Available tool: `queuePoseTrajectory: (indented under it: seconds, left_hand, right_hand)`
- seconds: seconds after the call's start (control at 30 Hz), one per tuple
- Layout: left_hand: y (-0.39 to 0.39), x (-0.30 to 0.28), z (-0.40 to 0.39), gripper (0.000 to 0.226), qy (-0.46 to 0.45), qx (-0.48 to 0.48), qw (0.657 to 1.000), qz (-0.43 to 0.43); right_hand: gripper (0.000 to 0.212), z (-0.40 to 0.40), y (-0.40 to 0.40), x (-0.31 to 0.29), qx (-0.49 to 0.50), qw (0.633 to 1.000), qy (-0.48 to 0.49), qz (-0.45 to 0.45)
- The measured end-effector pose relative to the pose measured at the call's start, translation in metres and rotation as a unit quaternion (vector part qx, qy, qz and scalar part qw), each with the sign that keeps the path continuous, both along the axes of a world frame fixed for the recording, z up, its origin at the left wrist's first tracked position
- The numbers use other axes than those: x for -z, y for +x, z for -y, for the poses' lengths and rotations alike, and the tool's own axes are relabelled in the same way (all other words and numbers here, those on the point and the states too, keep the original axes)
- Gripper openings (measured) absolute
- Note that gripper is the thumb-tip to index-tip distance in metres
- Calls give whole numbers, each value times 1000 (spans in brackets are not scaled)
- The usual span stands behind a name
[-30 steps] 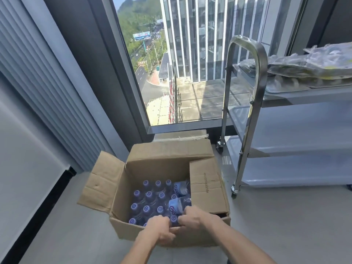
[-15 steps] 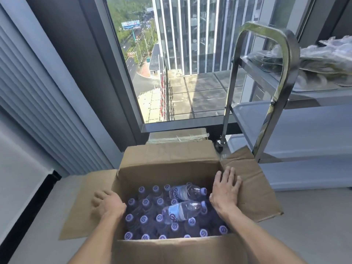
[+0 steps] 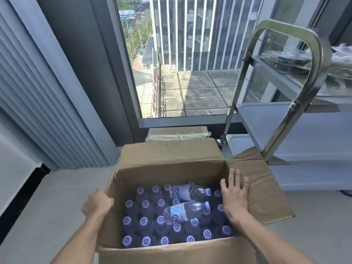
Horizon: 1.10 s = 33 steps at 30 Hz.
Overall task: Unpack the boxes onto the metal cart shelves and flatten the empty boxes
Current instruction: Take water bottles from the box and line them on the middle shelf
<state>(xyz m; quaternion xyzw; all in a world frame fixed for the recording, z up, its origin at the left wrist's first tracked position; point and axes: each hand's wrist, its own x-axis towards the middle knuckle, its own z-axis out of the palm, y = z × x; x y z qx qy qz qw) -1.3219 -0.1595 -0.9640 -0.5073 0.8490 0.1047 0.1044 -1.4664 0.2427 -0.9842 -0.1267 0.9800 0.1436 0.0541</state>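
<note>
So flaps just got spread | left hand (image 3: pixel 98 204) curled on box (image 3: pixel 169 252) edge, right hand (image 3: pixel 235 195) flat on flap (image 3: pixel 266 189) | bottles (image 3: pixel 187 209) reachable, unpacking next

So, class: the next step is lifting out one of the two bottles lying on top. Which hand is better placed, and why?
Probably the right hand: it is open, beside both loose bottles, on the cart side. The left hand grips the box wall, farther away.
</note>
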Motion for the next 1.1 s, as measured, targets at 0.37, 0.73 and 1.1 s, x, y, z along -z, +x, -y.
queuePoseTrajectory:
  seconds: [0.37, 0.73, 1.1]
  left_hand:
    - [66, -11, -16, 36, -31, -71, 997, 9]
    - [-28, -44, -108, 38, -22, 187, 981, -42]
    - [-62, 106, -188, 80, 132, 261, 948, 121]
  right_hand:
    - [85, 24, 3, -10, -60, 996, -64, -7]
    - [44, 37, 45, 19, -51, 923, -316, 213]
    - [42, 84, -57, 56, 108, 840, -408, 340]
